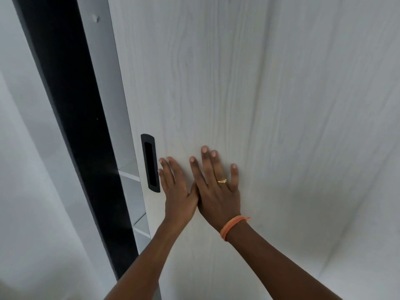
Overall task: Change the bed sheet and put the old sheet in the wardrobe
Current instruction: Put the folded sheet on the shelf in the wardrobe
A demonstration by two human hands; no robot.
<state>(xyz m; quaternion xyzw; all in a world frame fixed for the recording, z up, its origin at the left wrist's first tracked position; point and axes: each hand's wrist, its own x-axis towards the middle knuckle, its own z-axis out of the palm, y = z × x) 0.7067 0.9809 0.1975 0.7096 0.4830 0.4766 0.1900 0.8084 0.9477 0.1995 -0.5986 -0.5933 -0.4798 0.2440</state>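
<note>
Pressing flat on the wardrobe door (249, 94), both hands lie side by side with straight fingers, so each grip is wide and holds nothing. The left hand (178, 191) is just beside the black recessed handle (150, 163), its fingertips almost at the handle's right edge; the right hand (218, 191), with a gold ring (222, 181) and an orange wristband (232, 226), touches the left one and lies further from the handle.

The handle stands upright, its long axis running along the door's left edge. Left of that edge is a narrow gap — white shelves (129, 175) show inside it, then a dark vertical frame (71, 105). The coming move, I judge, turns on this gap: the door seems to slide sideways, and the left hand is the nearer one to the handle and the edge.

I cannot tell if the door is opening or closing. The old sheet is not in view — neither is the bed — so whether it is already inside the wardrobe stays hidden. The shelves show only as a thin strip.
</note>
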